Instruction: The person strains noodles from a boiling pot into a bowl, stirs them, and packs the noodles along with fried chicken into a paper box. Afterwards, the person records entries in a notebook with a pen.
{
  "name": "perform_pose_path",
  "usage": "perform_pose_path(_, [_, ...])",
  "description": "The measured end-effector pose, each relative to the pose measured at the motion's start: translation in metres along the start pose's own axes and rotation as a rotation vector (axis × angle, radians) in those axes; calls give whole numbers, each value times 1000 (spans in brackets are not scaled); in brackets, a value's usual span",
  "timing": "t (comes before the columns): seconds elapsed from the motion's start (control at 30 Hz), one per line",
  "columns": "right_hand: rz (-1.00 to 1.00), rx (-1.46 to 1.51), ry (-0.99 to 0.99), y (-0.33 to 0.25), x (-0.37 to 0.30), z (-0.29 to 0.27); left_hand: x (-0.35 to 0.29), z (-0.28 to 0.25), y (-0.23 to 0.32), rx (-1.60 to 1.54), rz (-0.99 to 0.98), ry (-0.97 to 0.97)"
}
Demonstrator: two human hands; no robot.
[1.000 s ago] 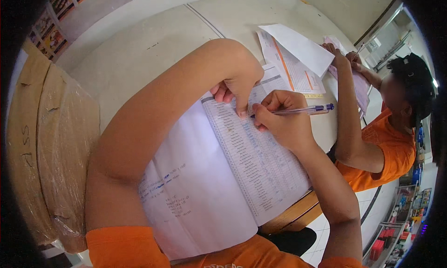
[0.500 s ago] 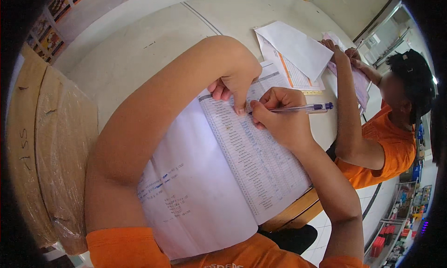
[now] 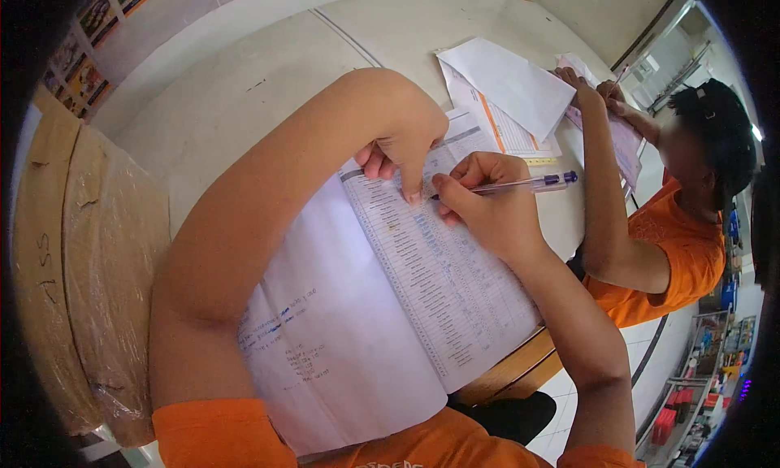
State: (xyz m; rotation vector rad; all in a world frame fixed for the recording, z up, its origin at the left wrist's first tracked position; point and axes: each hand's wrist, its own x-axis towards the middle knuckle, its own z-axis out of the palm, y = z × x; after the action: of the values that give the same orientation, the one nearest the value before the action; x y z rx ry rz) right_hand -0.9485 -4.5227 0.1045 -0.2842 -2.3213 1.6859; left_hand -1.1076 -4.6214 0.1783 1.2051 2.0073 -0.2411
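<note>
A printed form (image 3: 463, 305) with a dense table and blue handwritten marks lies in front of me, tilted. My left hand (image 3: 402, 147) is bent over its upper part. One digit points down onto the table rows; the other visible fingers are curled, apart from it, and hold nothing. Just to the right, my right hand (image 3: 491, 192) grips a clear ballpoint pen (image 3: 536, 184) with a dark blue end. The pen's tip meets the form close beside the left hand's pointing digit. Left of the form is a white page (image 3: 341, 338) with handwriting, partly under my left arm.
Plastic-wrapped cardboard boxes (image 3: 97, 265) stand at the left. Loose papers (image 3: 512, 86) lie farther back on the pale table (image 3: 244, 110). To the right, a person in an orange shirt (image 3: 662, 240) leans over pinkish sheets (image 3: 621, 147). Shelves with goods (image 3: 682, 395) stand beyond.
The whole view has shifted slightly, with the scene moving a little left. Both hands keep nearly the same place on the form; the pen has tilted slightly, its rear end a little higher.
</note>
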Motion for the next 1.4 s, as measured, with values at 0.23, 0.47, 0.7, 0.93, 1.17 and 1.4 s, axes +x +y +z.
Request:
perform_pose_path(0.23, [28,207,110,-3,6,-13,-3,-1,4,-3,10,3])
perform_pose_path(0.47, [162,403,-74,-15,4,-20,2,2,0,-46,27,-23])
perform_pose_path(0.7, [-3,237,-318,-23,5,-24,-3,-1,4,-12,12,1])
perform_pose_path(0.93, [33,144,-236,-3,3,-9,-2,-1,2,-31,8,10])
perform_pose_path(1.17, [-154,66,-45,19,-4,-4,2,-2,3,-87,-13,3])
perform_pose_path(1.4, [-233,55,-128,22,-6,-6,2,-3,5,-66,13,20])
